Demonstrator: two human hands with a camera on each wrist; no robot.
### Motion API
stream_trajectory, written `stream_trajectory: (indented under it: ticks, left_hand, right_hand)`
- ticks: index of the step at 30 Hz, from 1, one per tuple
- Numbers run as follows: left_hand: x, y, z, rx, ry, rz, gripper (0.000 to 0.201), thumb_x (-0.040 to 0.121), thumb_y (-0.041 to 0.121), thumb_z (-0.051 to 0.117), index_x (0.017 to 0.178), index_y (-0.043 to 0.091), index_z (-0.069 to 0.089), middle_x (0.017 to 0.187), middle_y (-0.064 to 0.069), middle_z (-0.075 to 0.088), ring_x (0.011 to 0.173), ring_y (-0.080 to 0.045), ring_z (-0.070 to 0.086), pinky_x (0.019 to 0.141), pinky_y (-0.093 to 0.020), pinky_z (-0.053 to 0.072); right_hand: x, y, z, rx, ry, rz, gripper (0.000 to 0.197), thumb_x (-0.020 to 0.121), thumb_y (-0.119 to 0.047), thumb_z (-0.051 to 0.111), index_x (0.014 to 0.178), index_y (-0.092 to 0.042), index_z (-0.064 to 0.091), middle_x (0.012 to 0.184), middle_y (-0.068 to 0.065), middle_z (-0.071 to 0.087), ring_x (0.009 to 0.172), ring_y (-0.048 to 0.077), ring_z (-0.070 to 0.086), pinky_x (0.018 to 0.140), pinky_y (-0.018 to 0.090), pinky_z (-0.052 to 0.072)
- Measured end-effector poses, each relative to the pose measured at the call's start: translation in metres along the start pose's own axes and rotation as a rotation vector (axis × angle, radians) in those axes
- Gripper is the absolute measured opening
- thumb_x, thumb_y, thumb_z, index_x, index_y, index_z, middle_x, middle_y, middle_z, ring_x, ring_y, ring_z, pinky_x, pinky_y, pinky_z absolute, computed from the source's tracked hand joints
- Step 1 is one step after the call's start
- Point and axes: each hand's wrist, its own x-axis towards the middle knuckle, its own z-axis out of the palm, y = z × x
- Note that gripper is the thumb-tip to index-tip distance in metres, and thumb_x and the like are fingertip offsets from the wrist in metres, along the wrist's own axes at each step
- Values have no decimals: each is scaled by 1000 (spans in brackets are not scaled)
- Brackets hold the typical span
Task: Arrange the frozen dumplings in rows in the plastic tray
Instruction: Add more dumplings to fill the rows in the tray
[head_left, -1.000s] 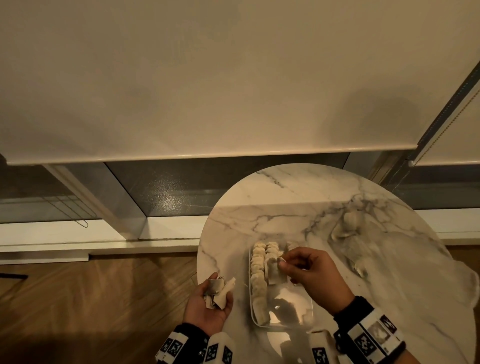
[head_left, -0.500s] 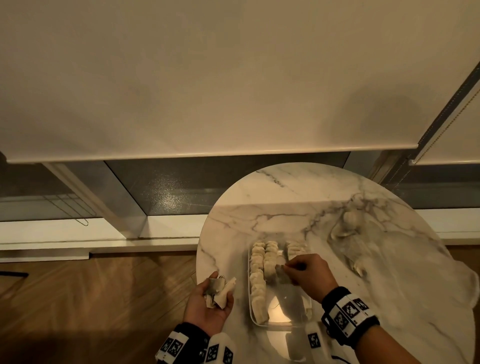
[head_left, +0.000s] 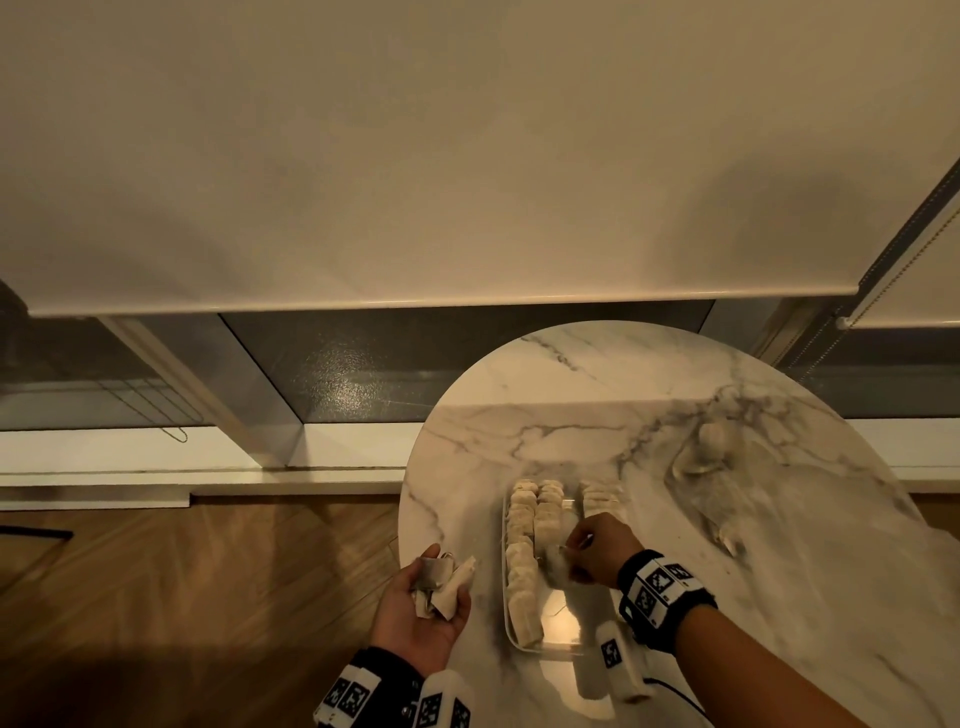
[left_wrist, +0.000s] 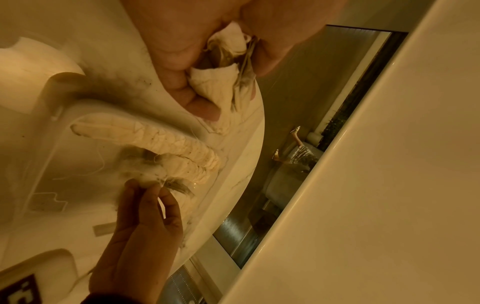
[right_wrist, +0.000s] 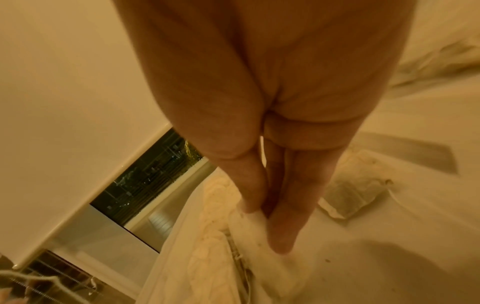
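- Writing is nowhere readable; only black-and-white square marker patterns show on the wristbands (head_left: 661, 592).
- Plastic tray (head_left: 558, 647), clear, sits on the round marble table (head_left: 779, 597) near its left edge, with bare marble beyond the tray's right side.
- Dumplings (head_left: 522, 551) fill a full row along the tray's left wall; a second row (head_left: 548, 512) beside it reaches partway, and a short third row (head_left: 600, 496) lies at the far end.
- Right hand (head_left: 597, 556) pinches one dumpling (left_wrist: 152, 174) with its fingertips (right_wrist: 281, 242) at the second row's near end, over the tray.
- Left hand (head_left: 423, 618), palm up just off the tray's left side, cups several dumplings (head_left: 441, 584) in curled fingers (left_wrist: 182, 92).
- Left wrist view alone shows the tray's bare floor.
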Motion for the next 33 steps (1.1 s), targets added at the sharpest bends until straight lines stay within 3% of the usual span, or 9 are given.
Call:
stream_trajectory:
  ticks: [3,7,14,19,23,26,29,33]
  left_hand:
    - [-1,0,1,5,4,2,16,95,21,53,98,13,67,101,-12,61,86,-31,59,54,-34,55]
    - [-1,0,1,-3,7,5,17,96,21,52,98,13,67,99,-12,62,84,-30,59,53,-33,54]
    - [2,1,-2,-13,-5,7,18,97,22,51,101,13,66,100,-12,61,85,-30,58,52,-34,56]
    - [3,0,-1,-5,3,9,18,96,22,52,102,13,66,101,-13,62,87,-32,59,53,-34,56]
    - [5,0,-1,1,9,13,18,97,22,51,102,13,66,102,-11,62,86,-30,59,53,-33,56]
    - [5,1,0,-1,9,11,17,96,21,52,101,14,66,100,-11,62,86,-30,59,53,-33,55]
    - [5,1,-1,-5,4,9,17,95,21,52,101,13,66,100,-11,62,85,-30,59,52,-33,55]
    - [6,1,-1,-4,6,6,18,96,22,51,102,13,66,103,-11,62,86,-30,59,53,-33,55]
  right_hand:
    - [9,-4,5,10,52,-3,9,85,-12,72,77,-12,68,65,10,73,67,26,74,69,40,63]
    - [14,-8,10,-26,89,-28,11,87,-13,68,77,-17,68,68,7,74,66,20,72,64,30,61]
    - [21,-7,19,-5,120,-26,10,84,-23,74,75,-22,70,74,4,73,70,20,72,71,38,62]
    - [22,-7,20,-19,151,-7,14,85,-22,73,73,-22,68,71,5,73,64,20,72,66,33,62]
    - [23,-6,21,-39,166,10,11,84,-25,73,74,-22,68,76,4,73,74,19,71,74,34,61]
    - [21,-6,19,-58,169,36,9,83,-29,73,84,-21,69,82,2,73,76,15,69,71,26,57]
    - [23,-3,20,-110,163,77,19,75,-30,75,90,-19,70,87,1,73,83,15,68,76,26,57]
    - [24,-8,23,-167,108,100,19,74,-27,75,87,-13,73,86,5,73,83,18,68,73,26,57]
